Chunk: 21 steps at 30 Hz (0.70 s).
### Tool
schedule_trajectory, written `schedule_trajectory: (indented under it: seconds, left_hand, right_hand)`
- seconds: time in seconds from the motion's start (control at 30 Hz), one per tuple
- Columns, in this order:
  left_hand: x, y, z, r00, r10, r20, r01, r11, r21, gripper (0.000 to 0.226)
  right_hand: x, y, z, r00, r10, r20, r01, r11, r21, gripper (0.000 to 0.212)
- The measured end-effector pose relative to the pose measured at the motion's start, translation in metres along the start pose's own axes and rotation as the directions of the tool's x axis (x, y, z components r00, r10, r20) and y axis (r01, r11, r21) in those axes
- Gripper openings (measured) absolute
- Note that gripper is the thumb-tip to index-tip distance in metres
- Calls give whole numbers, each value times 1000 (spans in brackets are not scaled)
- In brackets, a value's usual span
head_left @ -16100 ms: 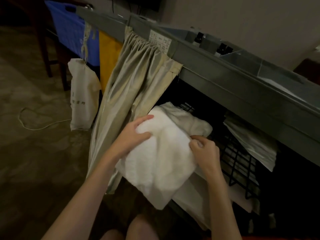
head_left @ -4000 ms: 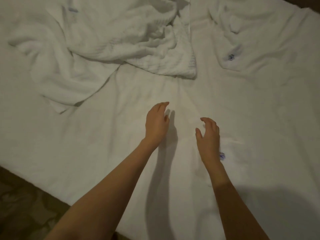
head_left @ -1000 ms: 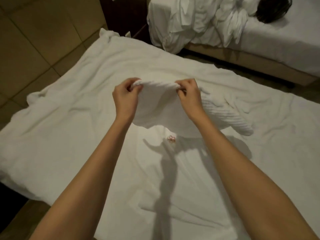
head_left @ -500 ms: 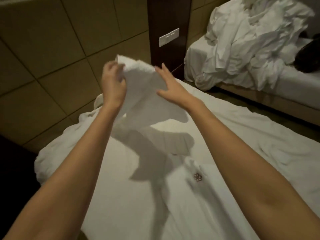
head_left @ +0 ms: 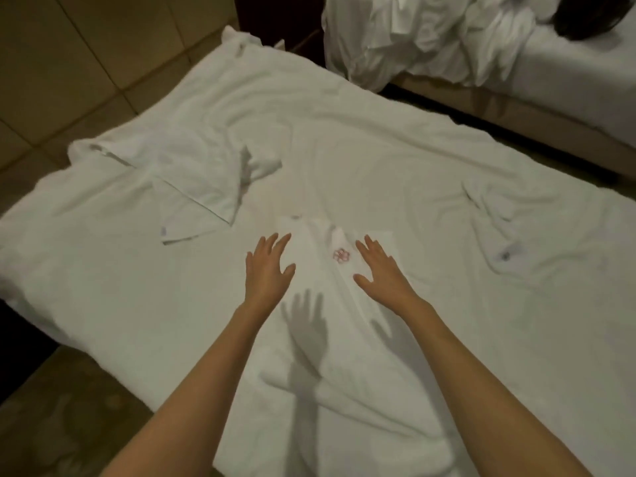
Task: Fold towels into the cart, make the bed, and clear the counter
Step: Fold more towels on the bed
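Observation:
A small white towel with a pink flower mark (head_left: 330,266) lies flat on the white bed (head_left: 103,304) in front of me. My left hand (head_left: 268,270) hovers at its left side, fingers spread, holding nothing. My right hand (head_left: 382,271) hovers over its right side, also open and empty. Another white towel (head_left: 210,180) lies crumpled further left on the bed. A rumpled towel with a dark mark (head_left: 502,232) lies to the right.
A second bed (head_left: 568,74) with heaped white linen (head_left: 413,39) and a dark object stands at the back right, across a narrow dark gap. A tan panelled wall (head_left: 86,63) runs along the left. Patterned floor (head_left: 69,418) shows at the bottom left.
Half a second ago both hands held a white towel up in the air. That towel now lies at the left of the bed, and both empty hands have come down over the flower-marked towel.

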<state>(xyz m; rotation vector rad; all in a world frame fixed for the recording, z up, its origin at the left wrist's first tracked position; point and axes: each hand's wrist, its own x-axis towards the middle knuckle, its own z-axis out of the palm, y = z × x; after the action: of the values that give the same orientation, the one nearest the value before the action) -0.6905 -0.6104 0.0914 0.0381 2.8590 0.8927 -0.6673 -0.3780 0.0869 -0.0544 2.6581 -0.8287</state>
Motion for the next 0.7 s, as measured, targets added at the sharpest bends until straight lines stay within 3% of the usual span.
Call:
schedule_trajectory:
  seconds: [0.27,0.43,0.53,0.7]
  left_hand:
    - [-190,-37,161,952,-265,150,282,953,-108,60]
    - [-285,-31,212,958,-227,177,252,959,-129,61]
    - [-303,-42,227,955,-104,276,111,994,-7,54]
    - [-306,-66,215,931,17,365,-62,992,113,61]
  right_hand:
    - [-179,143,118,979,196,54,-201,975,98,63]
    - [-263,162,177,992,115,-58,-109,990,93,47]
    - [-278,160,202,995,45,-92,-39,997,68,44]
    - [-275,160,222,993,73,-91,-67,996,65,24]
